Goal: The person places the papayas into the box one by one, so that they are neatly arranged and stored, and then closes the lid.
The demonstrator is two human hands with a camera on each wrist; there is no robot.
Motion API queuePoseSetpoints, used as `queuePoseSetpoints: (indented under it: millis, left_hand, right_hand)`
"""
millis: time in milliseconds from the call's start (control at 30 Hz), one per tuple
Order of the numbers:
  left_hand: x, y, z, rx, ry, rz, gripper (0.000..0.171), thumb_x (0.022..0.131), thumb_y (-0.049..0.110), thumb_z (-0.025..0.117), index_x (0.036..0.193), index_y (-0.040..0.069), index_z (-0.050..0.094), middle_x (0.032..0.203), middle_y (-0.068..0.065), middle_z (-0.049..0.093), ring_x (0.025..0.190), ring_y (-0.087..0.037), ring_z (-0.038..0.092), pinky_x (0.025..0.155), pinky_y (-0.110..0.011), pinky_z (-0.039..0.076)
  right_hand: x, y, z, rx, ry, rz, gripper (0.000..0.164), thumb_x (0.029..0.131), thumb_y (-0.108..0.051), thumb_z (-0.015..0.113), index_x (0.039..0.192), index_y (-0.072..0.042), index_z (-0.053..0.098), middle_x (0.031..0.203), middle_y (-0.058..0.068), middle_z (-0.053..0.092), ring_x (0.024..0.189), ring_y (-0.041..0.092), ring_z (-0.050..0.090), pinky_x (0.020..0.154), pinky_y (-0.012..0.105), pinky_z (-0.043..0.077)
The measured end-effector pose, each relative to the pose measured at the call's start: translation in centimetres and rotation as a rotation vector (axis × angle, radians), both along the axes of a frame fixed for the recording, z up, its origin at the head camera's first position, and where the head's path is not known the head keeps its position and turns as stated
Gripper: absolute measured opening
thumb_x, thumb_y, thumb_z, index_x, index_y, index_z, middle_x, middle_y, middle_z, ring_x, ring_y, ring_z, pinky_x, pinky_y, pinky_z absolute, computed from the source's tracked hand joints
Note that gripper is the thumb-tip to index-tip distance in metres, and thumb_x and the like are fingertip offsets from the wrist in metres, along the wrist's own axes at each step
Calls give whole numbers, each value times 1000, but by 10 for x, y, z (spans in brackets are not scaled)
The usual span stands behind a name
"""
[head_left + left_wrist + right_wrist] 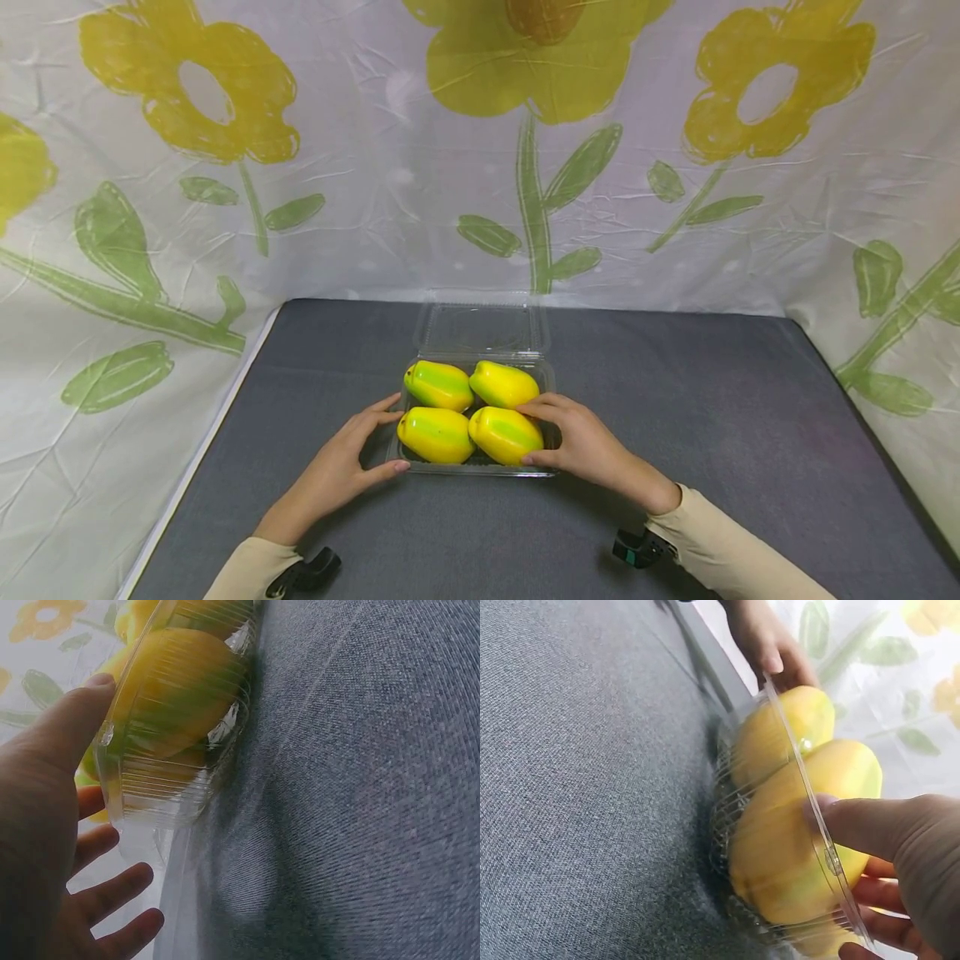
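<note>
A clear plastic clamshell box [480,472] stands with its lid [483,329] folded back. Several yellow-green, papaya-like fruits fill it in two rows: one at back left [438,385], one at back right [504,384], one at front left [437,435] and one at front right [504,435]. My right hand [585,442] holds the front right fruit at its right end, thumb in front and fingers behind, inside the rim. At the box's left side is my left hand [337,462], thumb by the front corner and fingers spread, as the left wrist view shows.
The box rests on a dark grey cloth-covered table [712,433]. Behind and at both sides hangs a white curtain [360,167] with yellow flowers. Dark wrist straps [645,548] sit at the cream sleeves [735,542].
</note>
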State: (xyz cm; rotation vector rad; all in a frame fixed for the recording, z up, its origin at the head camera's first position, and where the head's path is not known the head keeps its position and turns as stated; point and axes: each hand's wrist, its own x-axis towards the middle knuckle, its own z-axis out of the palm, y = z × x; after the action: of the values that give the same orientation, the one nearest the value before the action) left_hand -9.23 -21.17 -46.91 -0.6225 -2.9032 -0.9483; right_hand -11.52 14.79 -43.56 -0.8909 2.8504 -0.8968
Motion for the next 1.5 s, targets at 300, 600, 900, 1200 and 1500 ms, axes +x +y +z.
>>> queuePoseSetpoints:
  millis: [300, 600, 900, 1200, 1500]
  left_hand:
    - [0, 1, -2, 20, 10, -1, 76, 82, 54, 74, 143, 20, 44, 160, -1, 36, 145, -32, 38, 112, -60, 38]
    - [-1, -1, -4, 31, -20, -9, 80, 82, 55, 74, 145, 19, 40, 161, -3, 34, 146, -33, 37, 112, -60, 39]
    - [-20, -18, -10, 123, -40, -9, 67, 93, 35, 70, 149, 18, 37, 152, -7, 47, 135, -30, 50, 106, -54, 46]
    - [-74, -24, -11, 270, -137, -7, 58, 102, 29, 55, 153, 13, 31, 150, -14, 48, 132, -37, 53, 101, -57, 49]
    - [-131, -14, -8, 364, -251, -14, 66, 104, 34, 50, 159, 21, 17, 152, -17, 45, 134, -40, 50, 105, -58, 47]
  right_hand:
    - [0, 3, 2, -14, -12, 24, 65, 75, -34, 87, 134, -18, 63, 132, 2, 64, 120, 22, 62, 99, 45, 53]
    - [-4, 14, 7, -69, 3, 24, 64, 74, -32, 87, 132, -17, 63, 129, 1, 67, 114, 21, 65, 96, 44, 55]
    - [-36, 39, 3, -308, -119, -119, 55, 85, -30, 79, 134, -13, 62, 125, 5, 67, 105, 25, 66, 90, 51, 54]
    - [-85, 48, -14, -382, -313, -221, 63, 94, -36, 67, 149, -15, 44, 135, 15, 60, 116, 33, 61, 95, 49, 54]
    - [-125, 45, -29, -394, -362, -223, 71, 97, -41, 63, 156, -16, 32, 139, 15, 57, 118, 34, 59, 93, 46, 55]
